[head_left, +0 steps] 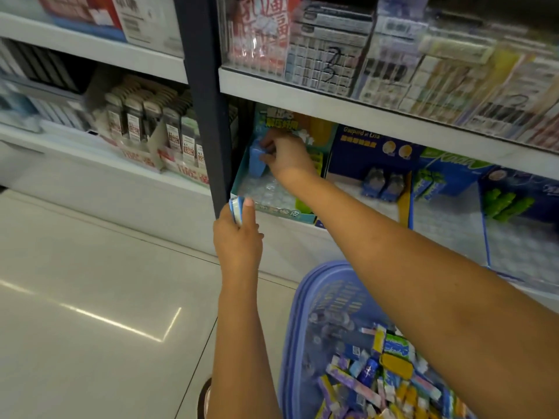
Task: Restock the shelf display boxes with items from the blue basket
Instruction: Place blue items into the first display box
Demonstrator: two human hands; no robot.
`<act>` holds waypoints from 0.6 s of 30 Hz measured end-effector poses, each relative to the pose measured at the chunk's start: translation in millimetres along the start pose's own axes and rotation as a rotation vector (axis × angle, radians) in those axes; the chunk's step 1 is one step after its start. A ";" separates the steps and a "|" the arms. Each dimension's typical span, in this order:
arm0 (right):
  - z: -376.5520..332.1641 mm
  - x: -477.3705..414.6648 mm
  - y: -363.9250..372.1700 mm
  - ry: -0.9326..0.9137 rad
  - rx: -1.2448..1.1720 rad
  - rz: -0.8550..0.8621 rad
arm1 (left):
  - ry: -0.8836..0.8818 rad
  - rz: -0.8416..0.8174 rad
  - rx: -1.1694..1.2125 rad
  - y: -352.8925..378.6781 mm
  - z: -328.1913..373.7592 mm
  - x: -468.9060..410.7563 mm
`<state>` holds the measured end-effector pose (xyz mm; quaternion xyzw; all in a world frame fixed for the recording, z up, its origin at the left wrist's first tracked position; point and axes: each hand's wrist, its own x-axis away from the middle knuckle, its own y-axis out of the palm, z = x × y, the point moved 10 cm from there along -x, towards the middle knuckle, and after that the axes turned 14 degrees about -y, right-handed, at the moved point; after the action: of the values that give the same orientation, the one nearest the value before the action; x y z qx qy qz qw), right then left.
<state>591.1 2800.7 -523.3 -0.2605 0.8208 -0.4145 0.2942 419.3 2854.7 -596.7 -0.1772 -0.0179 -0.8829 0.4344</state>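
Small packets are the stock in hand, and two are seen in the head view. One blue packet (257, 160) is held upright inside the teal display box (240, 184), near its back left corner, pinched between the curled fingers and thumb of the right hand (287, 155). A flatter blue-and-white packet (236, 209) is gripped on edge by the left hand (239, 237), with the thumb laid up along its side. It is held just in front of the box's front left corner, beside the dark shelf post (205, 116). Mixed packets (378, 373) are heaped in the blue basket (295, 313) on the floor beneath the arms.

The packets are judged light and fairly stiff, with a smooth wrap that may slide under a loose grip. They are best taken across the narrow sides, so the broad faces can be set flush against the box wall. The box floor appears lined with crinkled clear film (269, 189), on which an upright packet could tip.

The right arm is stretched forward and leftward over the basket, with the hand reaching into the box. The left forearm is raised nearly straight, and the hand is level with the box front.
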 end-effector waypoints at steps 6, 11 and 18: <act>-6.6 0.6 -3.1 -0.029 0.122 -0.031 | -0.147 0.017 0.072 -8.8 -20.4 -4.6; -21.9 -4.6 -1.3 -0.102 0.190 -0.134 | -0.147 0.003 0.087 -10.2 -21.0 -2.3; -22.4 -0.4 3.4 -0.094 0.310 -0.224 | -0.099 -0.056 0.134 -12.1 -9.9 -1.2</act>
<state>575.2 2814.6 -515.3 -0.3210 0.6983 -0.5534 0.3209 407.7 2861.3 -604.9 -0.1905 -0.1032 -0.8818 0.4188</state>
